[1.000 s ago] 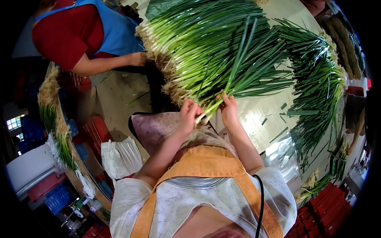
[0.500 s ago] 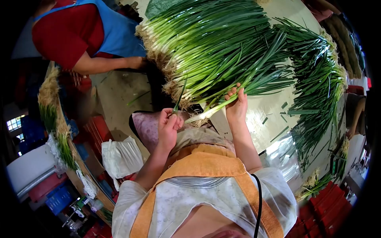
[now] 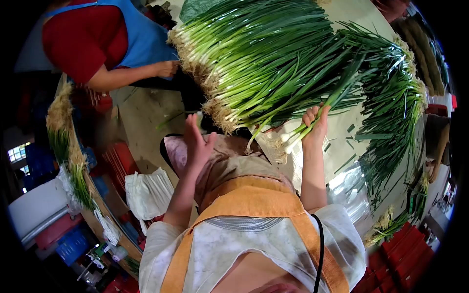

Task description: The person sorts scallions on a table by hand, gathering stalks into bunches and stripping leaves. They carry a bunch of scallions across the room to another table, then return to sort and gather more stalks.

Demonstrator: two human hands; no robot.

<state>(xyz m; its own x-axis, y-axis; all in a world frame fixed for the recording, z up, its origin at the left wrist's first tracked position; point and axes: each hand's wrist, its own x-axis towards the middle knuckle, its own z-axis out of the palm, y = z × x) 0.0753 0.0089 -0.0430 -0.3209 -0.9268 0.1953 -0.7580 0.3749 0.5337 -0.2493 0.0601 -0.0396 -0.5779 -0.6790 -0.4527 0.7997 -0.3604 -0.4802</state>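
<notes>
My right hand (image 3: 315,126) is closed around a few spring onions (image 3: 305,132). Their white, rooty ends point left over my lap, and the green leaves reach up to the right. My left hand (image 3: 198,144) is raised over my left thigh with its fingers apart, slightly blurred; a small pale spot shows by its fingertips. Beyond both hands lies a wide pile of spring onions (image 3: 259,68), roots on the left and leaves on the right. One loose spring onion (image 3: 259,131) hangs off the near edge of that pile toward my lap.
More spring onions (image 3: 391,107) lie at the right of the table (image 3: 337,163), near cut leaf bits (image 3: 349,145) and clear plastic (image 3: 348,193). At the upper left is a co-worker (image 3: 93,44) in a blue apron. White bags (image 3: 149,195) hang at my left; red crates (image 3: 400,259) stand lower right.
The right hand has shifted right with the spring onions, drawing their roots off my lap. The left hand has opened and moved up left; the leaf it held is gone from its fingers.
</notes>
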